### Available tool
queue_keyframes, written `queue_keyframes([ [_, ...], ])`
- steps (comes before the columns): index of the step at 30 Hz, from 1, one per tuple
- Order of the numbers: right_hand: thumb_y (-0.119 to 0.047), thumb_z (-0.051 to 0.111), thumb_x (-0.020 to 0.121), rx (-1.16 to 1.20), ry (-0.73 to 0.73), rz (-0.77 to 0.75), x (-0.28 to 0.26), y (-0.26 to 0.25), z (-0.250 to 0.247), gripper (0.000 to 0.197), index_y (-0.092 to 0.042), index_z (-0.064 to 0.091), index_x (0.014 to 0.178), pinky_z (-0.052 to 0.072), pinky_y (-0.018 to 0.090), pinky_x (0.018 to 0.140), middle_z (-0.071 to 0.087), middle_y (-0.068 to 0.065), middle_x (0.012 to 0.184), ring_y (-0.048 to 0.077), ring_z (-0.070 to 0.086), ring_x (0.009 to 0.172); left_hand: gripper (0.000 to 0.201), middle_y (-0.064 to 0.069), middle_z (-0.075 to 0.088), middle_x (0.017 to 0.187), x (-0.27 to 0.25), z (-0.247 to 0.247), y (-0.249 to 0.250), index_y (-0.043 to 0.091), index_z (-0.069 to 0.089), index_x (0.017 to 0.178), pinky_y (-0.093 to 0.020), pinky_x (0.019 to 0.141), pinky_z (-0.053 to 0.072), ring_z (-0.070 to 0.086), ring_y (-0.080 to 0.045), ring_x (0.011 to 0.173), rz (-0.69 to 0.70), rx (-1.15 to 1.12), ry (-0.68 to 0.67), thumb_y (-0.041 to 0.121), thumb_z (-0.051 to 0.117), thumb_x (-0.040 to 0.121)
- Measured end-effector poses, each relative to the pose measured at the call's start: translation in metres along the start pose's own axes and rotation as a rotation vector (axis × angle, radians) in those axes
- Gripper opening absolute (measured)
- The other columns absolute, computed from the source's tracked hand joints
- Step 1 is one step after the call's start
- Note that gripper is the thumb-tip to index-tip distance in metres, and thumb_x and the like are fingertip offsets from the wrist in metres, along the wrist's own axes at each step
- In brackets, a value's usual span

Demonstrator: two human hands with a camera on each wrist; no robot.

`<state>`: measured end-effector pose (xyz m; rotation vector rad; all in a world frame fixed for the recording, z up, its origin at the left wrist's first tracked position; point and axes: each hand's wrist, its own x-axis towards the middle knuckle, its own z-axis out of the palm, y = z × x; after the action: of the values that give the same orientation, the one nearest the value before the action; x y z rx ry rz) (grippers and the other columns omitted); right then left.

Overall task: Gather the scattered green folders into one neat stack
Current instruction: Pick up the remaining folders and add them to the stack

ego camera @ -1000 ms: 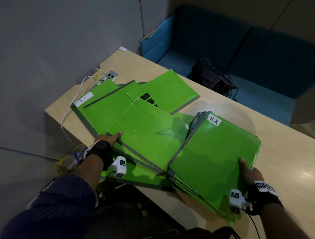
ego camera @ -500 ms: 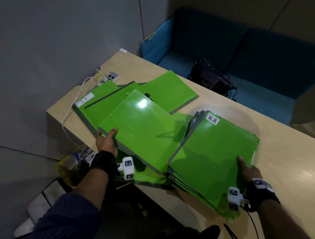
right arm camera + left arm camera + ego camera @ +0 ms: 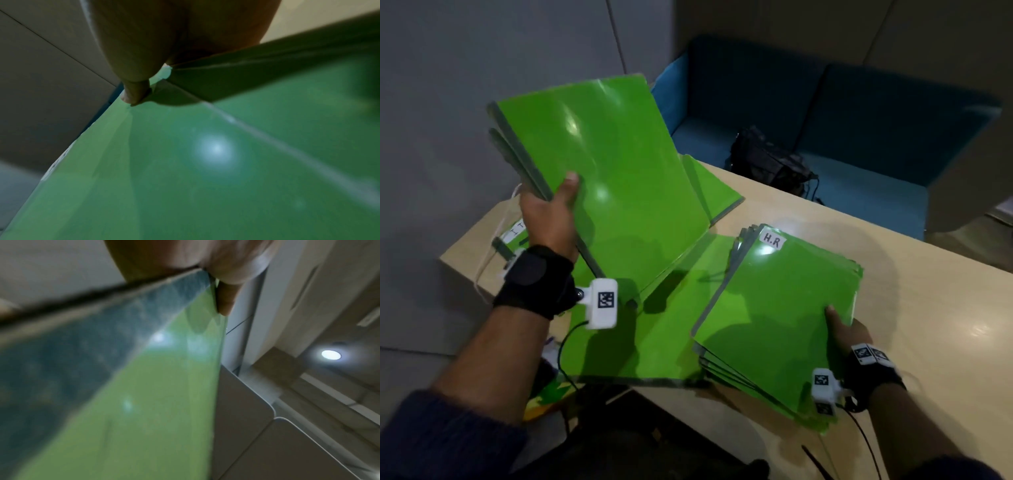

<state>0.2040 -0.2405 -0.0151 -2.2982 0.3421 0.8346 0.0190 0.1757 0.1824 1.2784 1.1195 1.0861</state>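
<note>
Lifted folders (image 3: 616,178) now in left hand (image 3: 549,212), bag (image 3: 767,157) behind table (image 3: 928,308)

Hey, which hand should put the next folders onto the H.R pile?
Left. The left hand already grips lifted folders above the table, beside the H.R pile. The right hand is busy holding that pile's corner.

Lifted folders (image 3: 613,178) hang left of the stack (image 3: 780,318); more folders (image 3: 650,342) lie between, on the table (image 3: 928,325).

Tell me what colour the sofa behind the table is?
Blue: the cushioned sofa shows best in the head view.
</note>
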Motion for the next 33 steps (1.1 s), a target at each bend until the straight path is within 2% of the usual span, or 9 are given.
queue_keyframes([
  [4, -0.081, 0.041, 0.083, -0.002, 0.014, -0.010, -0.010, -0.007, 0.000, 0.075, -0.010, 0.056, 0.101, 0.055, 0.040, 0.059, 0.067, 0.016, 0.090, 0.032, 0.067, 0.072, 0.041, 0.004, 0.052, 0.092, 0.002, 0.036, 0.011, 0.010, 0.046, 0.122, -0.031, 0.082, 0.047, 0.052, -0.014, 0.088, 0.008, -0.041, -0.303, 0.016, 0.069, 0.088],
  [8, -0.069, 0.043, 0.092, 0.046, 0.021, -0.027, -0.002, -0.001, 0.001, 0.065, -0.009, 0.058, 0.109, 0.043, 0.029, 0.055, 0.065, 0.013, 0.091, 0.029, 0.065, 0.075, 0.021, 0.011, 0.063, 0.074, -0.033, 0.083, -0.031, 0.015, 0.058, 0.102, -0.023, 0.069, 0.049, 0.059, -0.007, 0.070, -0.084, 0.103, -0.658, 0.010, 0.069, 0.085],
  [12, -0.066, 0.045, 0.093, 0.074, 0.029, -0.035, 0.006, 0.003, 0.003, 0.061, -0.010, 0.059, 0.113, 0.042, 0.028, 0.055, 0.065, 0.011, 0.089, 0.028, 0.063, 0.074, 0.026, -0.005, 0.048, 0.081, -0.062, 0.120, -0.094, 0.012, 0.054, 0.092, -0.030, 0.066, 0.040, 0.046, -0.019, 0.078, -0.164, 0.319, -0.802, 0.022, 0.075, 0.082],
  [17, -0.064, 0.044, 0.095, 0.108, 0.008, -0.021, 0.013, 0.007, 0.003, 0.059, -0.012, 0.057, 0.120, 0.041, 0.027, 0.056, 0.066, 0.012, 0.096, 0.027, 0.063, 0.076, 0.058, -0.004, 0.060, 0.118, -0.079, 0.146, -0.139, 0.011, 0.049, 0.134, -0.035, 0.092, 0.046, 0.055, -0.021, 0.108, -0.190, 0.534, -0.894, 0.031, 0.072, 0.085],
  [22, -0.058, 0.041, 0.099, 0.121, -0.025, 0.004, 0.013, 0.006, 0.002, 0.057, -0.010, 0.053, 0.128, 0.037, 0.026, 0.056, 0.062, 0.006, 0.094, 0.021, 0.058, 0.075, 0.059, -0.006, 0.054, 0.122, -0.092, 0.163, -0.163, 0.005, 0.043, 0.131, -0.031, 0.086, 0.043, 0.054, -0.025, 0.112, -0.171, 0.789, -0.926, 0.035, 0.068, 0.087],
  [24, -0.056, 0.040, 0.100, 0.142, -0.032, 0.016, 0.013, 0.005, 0.002, 0.058, -0.010, 0.052, 0.134, 0.041, 0.029, 0.064, 0.064, 0.012, 0.110, 0.023, 0.059, 0.080, 0.061, -0.012, 0.051, 0.128, -0.098, 0.167, -0.171, 0.004, 0.045, 0.131, -0.034, 0.089, 0.046, 0.055, -0.031, 0.113, -0.114, 0.909, -0.947, 0.039, 0.067, 0.086],
  [27, -0.058, 0.029, 0.102, 0.157, -0.040, 0.027, 0.014, 0.003, 0.000, 0.067, -0.008, 0.045, 0.143, 0.039, 0.031, 0.086, 0.053, 0.020, 0.141, 0.034, 0.057, 0.112, 0.065, -0.012, 0.037, 0.129, -0.108, 0.168, -0.176, 0.012, 0.039, 0.142, -0.033, 0.103, 0.039, 0.050, -0.031, 0.117, -0.131, 0.886, -0.936, 0.036, 0.066, 0.088],
  [30, -0.082, 0.005, 0.082, 0.164, -0.038, 0.011, 0.015, 0.004, 0.003, 0.106, -0.004, 0.047, 0.141, 0.044, 0.038, 0.095, 0.053, 0.023, 0.139, 0.031, 0.055, 0.106, 0.069, -0.007, 0.032, 0.126, -0.114, 0.166, -0.182, 0.015, 0.038, 0.146, -0.024, 0.106, 0.033, 0.045, -0.026, 0.119, -0.116, 0.862, -1.008, 0.038, 0.067, 0.088],
  [33, -0.075, 0.033, 0.090, 0.264, 0.006, 0.025, 0.014, 0.008, 0.010, 0.081, -0.010, 0.051, 0.134, 0.048, 0.039, 0.085, 0.061, 0.015, 0.122, 0.028, 0.058, 0.095, 0.067, -0.012, 0.033, 0.132, -0.111, 0.163, -0.185, 0.013, 0.041, 0.145, -0.029, 0.112, 0.031, 0.040, -0.030, 0.127, -0.047, 0.935, -1.074, 0.041, 0.065, 0.088],
])
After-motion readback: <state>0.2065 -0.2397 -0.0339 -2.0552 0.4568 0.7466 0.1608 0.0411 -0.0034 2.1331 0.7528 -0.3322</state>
